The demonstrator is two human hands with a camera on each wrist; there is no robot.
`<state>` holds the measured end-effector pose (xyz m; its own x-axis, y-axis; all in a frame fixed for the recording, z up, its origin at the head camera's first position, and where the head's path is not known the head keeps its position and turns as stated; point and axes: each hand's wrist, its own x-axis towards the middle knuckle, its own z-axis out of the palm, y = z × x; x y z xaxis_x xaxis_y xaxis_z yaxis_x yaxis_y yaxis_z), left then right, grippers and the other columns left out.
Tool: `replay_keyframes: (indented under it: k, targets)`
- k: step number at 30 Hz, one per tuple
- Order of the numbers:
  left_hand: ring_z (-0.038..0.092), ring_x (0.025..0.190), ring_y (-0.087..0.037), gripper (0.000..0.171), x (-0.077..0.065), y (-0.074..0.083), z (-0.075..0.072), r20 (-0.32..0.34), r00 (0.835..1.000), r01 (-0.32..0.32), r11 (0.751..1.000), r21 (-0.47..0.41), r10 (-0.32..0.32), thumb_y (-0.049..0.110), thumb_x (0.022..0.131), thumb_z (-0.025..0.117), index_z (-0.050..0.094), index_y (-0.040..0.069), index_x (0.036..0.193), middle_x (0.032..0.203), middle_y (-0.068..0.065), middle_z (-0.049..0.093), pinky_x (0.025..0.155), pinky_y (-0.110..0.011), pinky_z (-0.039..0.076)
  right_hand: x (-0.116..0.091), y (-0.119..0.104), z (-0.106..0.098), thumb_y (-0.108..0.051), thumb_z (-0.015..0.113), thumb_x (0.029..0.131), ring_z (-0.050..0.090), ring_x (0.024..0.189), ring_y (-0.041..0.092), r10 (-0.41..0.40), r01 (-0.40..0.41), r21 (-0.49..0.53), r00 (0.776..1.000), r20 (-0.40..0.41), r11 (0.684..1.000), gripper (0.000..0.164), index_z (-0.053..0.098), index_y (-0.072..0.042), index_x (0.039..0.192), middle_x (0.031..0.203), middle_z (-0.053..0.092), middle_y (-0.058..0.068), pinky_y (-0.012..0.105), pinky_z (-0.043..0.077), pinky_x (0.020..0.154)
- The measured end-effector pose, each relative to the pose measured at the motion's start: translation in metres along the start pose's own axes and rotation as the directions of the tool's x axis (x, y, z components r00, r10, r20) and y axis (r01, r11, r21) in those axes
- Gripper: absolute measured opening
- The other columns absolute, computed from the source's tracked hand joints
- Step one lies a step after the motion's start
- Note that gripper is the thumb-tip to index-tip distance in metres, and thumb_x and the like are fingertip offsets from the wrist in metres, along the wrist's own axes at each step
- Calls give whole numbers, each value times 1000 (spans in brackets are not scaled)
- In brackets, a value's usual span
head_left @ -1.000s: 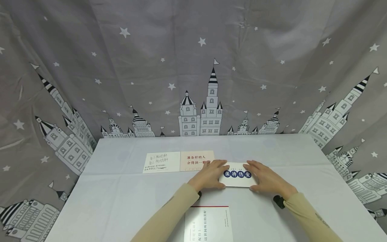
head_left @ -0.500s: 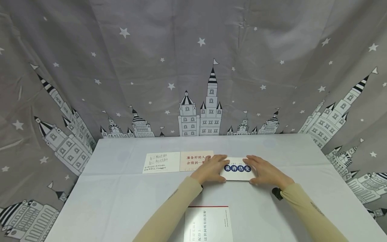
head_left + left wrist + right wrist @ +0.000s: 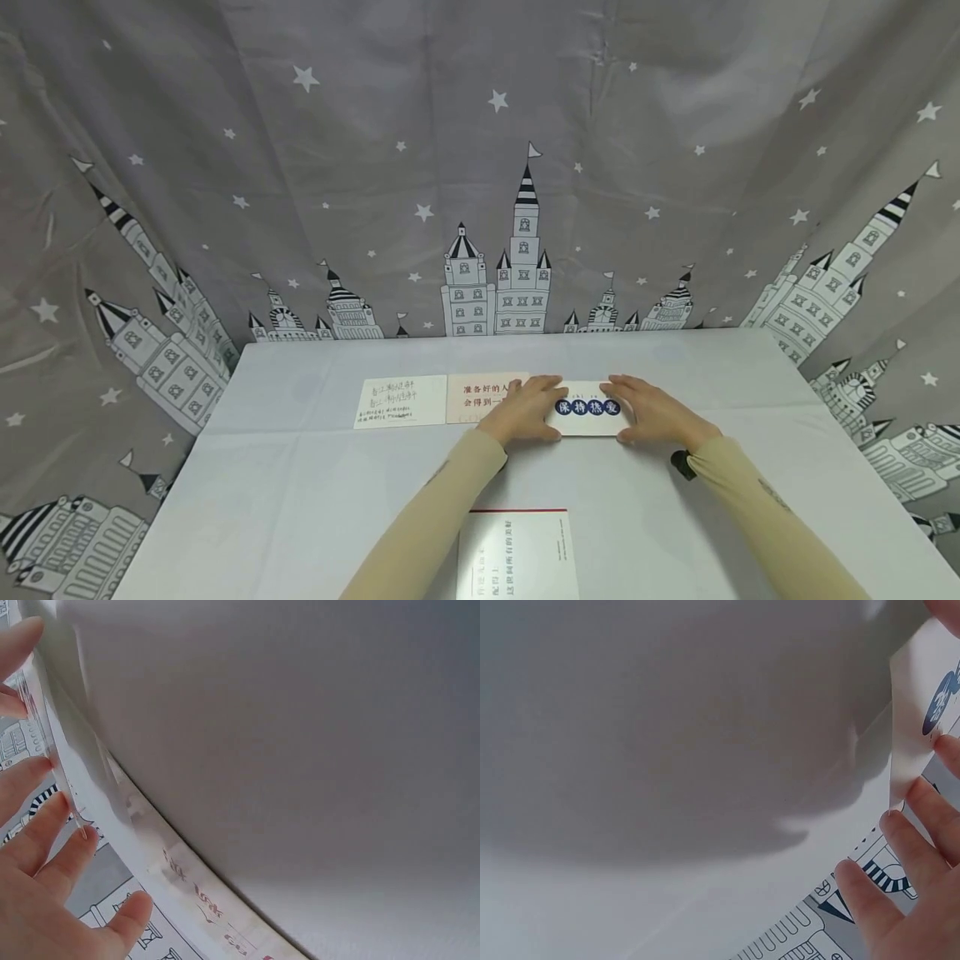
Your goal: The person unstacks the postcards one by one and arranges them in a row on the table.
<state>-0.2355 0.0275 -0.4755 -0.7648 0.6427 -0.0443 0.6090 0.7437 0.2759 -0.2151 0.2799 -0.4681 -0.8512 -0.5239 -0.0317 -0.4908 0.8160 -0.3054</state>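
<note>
Both hands hold a white card (image 3: 588, 421) with dark blue circles bearing white characters. My left hand (image 3: 523, 410) grips its left edge, thumb at the near corner and fingertips at the far one. On the opposite edge, my right hand (image 3: 662, 414) holds it the same way. In the right wrist view the card (image 3: 919, 712) is tilted, with fingertips along its border. A pink card (image 3: 480, 398) with red characters lies just left of the held card, its right part hidden behind my left hand. Beside that lies a cream card (image 3: 401, 402) with handwriting.
Nearer me on the white table (image 3: 300, 508) lies a larger white card (image 3: 517, 554) with a red top edge and printed characters, partly cut off by the frame. A grey curtain (image 3: 360, 192) with castles and stars hangs behind the table's far edge.
Both hands have moved the blue-circled card away from me, toward the far edge, so it now stands about level with the pink card. The other cards stay put.
</note>
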Motion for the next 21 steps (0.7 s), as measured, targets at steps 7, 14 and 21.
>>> replay_keyframes:
  k: [7, 14, 21]
  targets:
    - [29, 139, -20, 74, 7, -4, 0, 18, 1000, 19, 1000, -15, -19, 38, 78, 77, 47, 15, 142, 152, -3, 33, 109, -56, 25, 10, 5, -1, -20, 79, 70, 35, 130, 47, 5, -4, -17, 1000, 16, 1000, 79, 47, 1, 138, 142, 38, 28, 59, 30, 104]
    - [29, 139, -20, 73, 13, -7, -4, 39, 998, 40, 999, -30, -39, 35, 78, 77, 48, 15, 142, 152, -3, 33, 109, -57, 23, 18, 5, -4, -18, 79, 68, 36, 129, 46, 4, -3, -21, 999, 33, 1000, 79, 47, 3, 137, 141, 40, 29, 58, 30, 105]
    - [28, 140, -20, 72, 16, -8, -5, 60, 996, 68, 995, -67, -64, 33, 78, 77, 48, 14, 141, 152, -3, 34, 110, -58, 20, 23, 3, -8, -17, 78, 68, 35, 129, 48, 6, -5, -15, 999, 52, 1000, 78, 46, 5, 136, 140, 40, 30, 59, 29, 105]
